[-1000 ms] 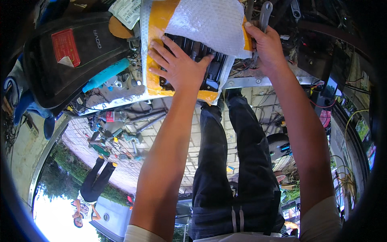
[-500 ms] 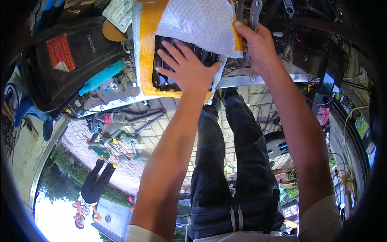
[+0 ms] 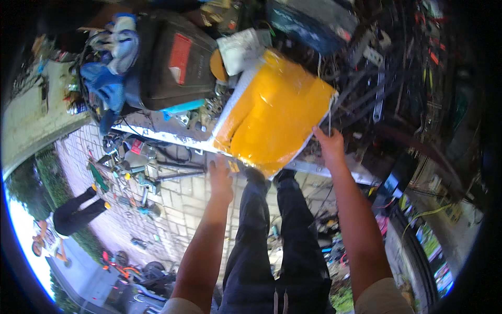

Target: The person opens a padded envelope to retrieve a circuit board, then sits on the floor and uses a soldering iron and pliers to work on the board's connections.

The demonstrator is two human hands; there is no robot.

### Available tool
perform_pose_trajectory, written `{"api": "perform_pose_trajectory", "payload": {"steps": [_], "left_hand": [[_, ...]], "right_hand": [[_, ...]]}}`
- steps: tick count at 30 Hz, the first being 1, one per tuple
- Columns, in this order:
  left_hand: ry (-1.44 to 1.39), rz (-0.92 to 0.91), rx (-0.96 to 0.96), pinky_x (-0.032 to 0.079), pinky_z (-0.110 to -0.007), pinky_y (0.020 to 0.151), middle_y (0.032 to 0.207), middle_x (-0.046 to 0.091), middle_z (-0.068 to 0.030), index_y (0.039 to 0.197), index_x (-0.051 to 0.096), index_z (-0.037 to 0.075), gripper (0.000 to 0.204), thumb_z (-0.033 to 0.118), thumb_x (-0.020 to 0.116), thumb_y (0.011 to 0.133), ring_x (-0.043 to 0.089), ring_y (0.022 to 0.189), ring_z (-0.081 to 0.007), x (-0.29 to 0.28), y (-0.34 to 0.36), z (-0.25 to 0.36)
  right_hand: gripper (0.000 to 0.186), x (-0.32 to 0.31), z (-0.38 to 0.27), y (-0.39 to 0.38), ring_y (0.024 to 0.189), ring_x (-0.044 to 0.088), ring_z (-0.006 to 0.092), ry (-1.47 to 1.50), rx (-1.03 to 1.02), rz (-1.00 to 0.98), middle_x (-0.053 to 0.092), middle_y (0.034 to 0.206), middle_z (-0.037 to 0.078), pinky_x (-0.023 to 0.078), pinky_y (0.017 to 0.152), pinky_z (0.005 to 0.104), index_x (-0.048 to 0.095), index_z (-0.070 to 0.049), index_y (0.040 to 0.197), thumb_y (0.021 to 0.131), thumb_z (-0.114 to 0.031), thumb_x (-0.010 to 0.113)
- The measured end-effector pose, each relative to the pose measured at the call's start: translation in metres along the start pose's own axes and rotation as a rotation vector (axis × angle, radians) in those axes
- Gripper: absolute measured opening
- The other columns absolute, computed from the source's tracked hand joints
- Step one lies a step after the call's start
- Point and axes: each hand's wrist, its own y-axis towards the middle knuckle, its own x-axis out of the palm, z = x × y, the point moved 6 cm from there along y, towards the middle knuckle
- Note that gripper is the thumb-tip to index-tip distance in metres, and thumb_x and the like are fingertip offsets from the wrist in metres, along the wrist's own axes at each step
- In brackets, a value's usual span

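A flat package (image 3: 282, 115) wrapped in shiny yellow tape, with clear bubble wrap along its edges, lies tilted over the bench's front edge. Its yellow face is up, and no opening shows in it. My right hand (image 3: 331, 148) is closed at the package's right edge, thumb and fingers pinching it. A slim metal tool (image 3: 330, 115) stands up from that hand, too thin from here to name. Below the package's lower left corner is my left hand (image 3: 221, 179), slightly blurred, fingers stretched and apart; whether they touch the corner is unclear.
Left of the package lie a black plastic cover (image 3: 175, 63) with a red label, blue-and-white gloves (image 3: 112, 68) and a turquoise tube (image 3: 185, 107). A long wrench (image 3: 380, 91) lies among clutter on the right. Tools cover the paving at lower left, where another person (image 3: 68, 225) stands farther off.
The package has been turned from its bubble-wrap side, with black parts showing through an opening, to its yellow side. My left hand has come off those parts to the lower corner. The view has shifted.
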Motion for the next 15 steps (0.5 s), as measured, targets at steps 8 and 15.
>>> {"api": "perform_pose_trajectory", "payload": {"steps": [8,15], "left_hand": [[0.236,0.165,0.01,0.044,-0.042,0.085,0.121,0.05,-0.0102,0.135,0.032,0.005,0.088,0.033,0.083,0.068,0.05,0.108,-0.0245,0.031,0.062,-0.064],[0.022,-0.174,-0.171,0.036,-0.026,0.047,0.088,0.058,-0.001,0.115,0.053,0.012,0.05,0.027,0.078,0.074,0.054,0.069,-0.0136,0.03,0.008,-0.014]], "right_hand": [[0.035,0.039,-0.003,-0.012,0.042,0.038,0.0078,0.056,0.262,-0.102,0.051,0.064,-0.001,0.029,0.036,0.0254,0.056,-0.006,0.089,0.075,-0.029,0.079],[0.031,0.03,-0.013,-0.025,0.055,0.053,0.0107,0.169,0.279,-0.201,0.06,0.078,0.003,0.039,0.045,0.0247,0.055,-0.005,0.105,0.083,-0.02,0.072]]}}
